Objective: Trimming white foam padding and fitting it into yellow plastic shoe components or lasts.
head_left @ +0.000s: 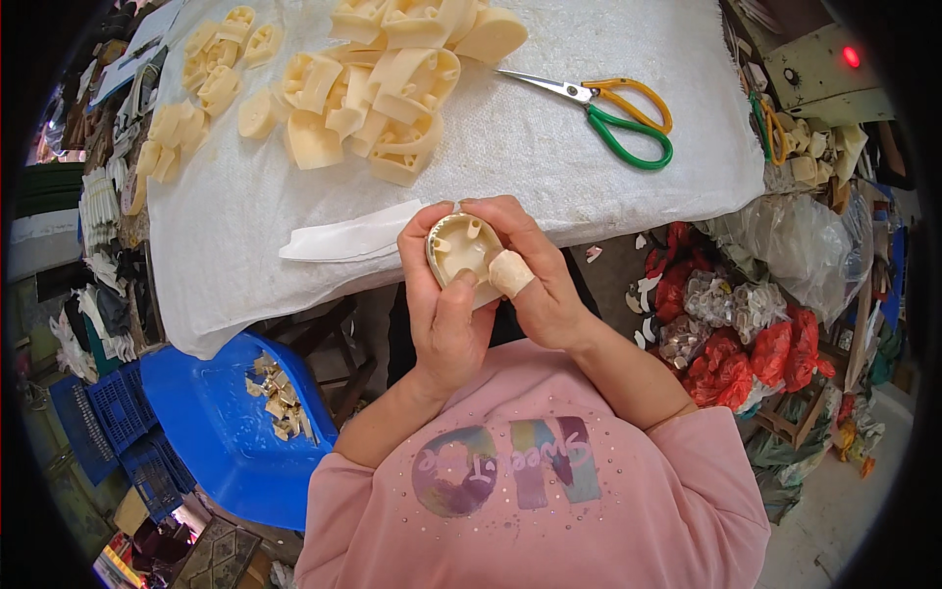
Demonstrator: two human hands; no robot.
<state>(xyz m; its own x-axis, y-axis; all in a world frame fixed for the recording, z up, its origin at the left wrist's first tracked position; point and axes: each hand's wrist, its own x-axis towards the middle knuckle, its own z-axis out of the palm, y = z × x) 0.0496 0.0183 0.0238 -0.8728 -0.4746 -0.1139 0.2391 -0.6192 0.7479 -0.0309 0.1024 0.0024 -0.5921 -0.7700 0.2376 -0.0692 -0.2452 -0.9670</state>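
Observation:
Above my lap, both hands hold a hollow cream plastic shoe heel point(454, 257), its open side facing up and small posts showing inside. My left hand point(442, 319) is closed around its left side, the thumb on the lower rim. From the right, my right hand point(551, 299) grips it, fingers at the top edge; a beige wrap point(510, 274) covers the thumb. A thin pale edging shows along the heel's rim. White strips of sheet material point(353, 236) lie at the table edge beside my left hand. Scissors point(589, 93) with one orange and one green handle lie slightly open beyond my right hand.
A white cloth covers the table point(589, 187). Piled at its far side are cream heels point(378, 98), with smaller ones point(218, 59) to the left. A blue basin point(201, 393) with shiny gold pieces point(282, 398) stands lower left. Red plastic bags point(731, 368) crowd the right.

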